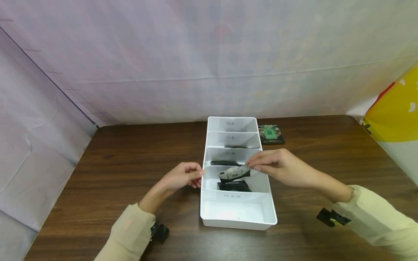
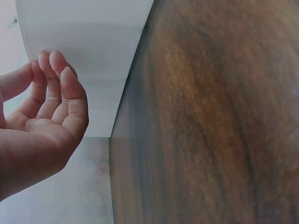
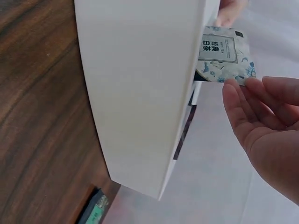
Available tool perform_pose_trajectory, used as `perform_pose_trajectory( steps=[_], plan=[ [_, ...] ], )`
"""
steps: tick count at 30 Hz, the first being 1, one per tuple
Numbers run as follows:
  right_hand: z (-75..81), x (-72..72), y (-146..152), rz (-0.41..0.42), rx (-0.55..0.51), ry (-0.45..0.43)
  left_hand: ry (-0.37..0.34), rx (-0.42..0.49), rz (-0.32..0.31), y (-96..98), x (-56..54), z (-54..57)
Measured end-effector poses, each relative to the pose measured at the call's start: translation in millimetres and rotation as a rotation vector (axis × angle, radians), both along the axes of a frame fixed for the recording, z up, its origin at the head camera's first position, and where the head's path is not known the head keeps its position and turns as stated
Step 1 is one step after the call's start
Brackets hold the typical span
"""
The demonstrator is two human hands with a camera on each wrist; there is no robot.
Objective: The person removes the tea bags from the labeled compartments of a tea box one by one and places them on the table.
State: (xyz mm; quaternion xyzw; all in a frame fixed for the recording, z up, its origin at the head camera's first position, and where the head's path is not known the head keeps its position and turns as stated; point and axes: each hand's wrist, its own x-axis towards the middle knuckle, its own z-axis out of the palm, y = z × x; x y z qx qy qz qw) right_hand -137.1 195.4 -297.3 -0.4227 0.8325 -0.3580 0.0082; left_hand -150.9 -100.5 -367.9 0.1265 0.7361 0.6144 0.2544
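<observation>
While your left hand (image 1: 181, 176) pinches the white box (image 1: 238, 224) at its side, your right hand (image 1: 284, 167) pinches a pale packet (image 1: 232, 174) at the second-nearest compartment (image 1: 261, 183); three compartments already hold dark packets (image 1: 234, 186), one green-labelled packet (image 1: 273, 135) lies outside.

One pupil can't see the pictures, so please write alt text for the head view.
A person's right hand pinches a pale-and-black sachet over the second-nearest compartment of a white divided box, where a black sachet lies, while the left hand holds the box's left rim. A green-labelled packet lies right of the box on the wooden table.
</observation>
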Motion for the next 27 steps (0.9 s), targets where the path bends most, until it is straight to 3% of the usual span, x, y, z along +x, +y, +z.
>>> perform_pose_trajectory(
  steps=[16, 27],
  plan=[
    [28.8, -6.0, 16, -0.143, -0.036, 0.021, -0.006, -0.001, 0.008, 0.5, -0.7, -2.1],
    [43.2, -16.5, 41, -0.344, -0.041, -0.029, -0.005, 0.019, 0.002, 0.6, -0.4, -0.2]
  ],
)
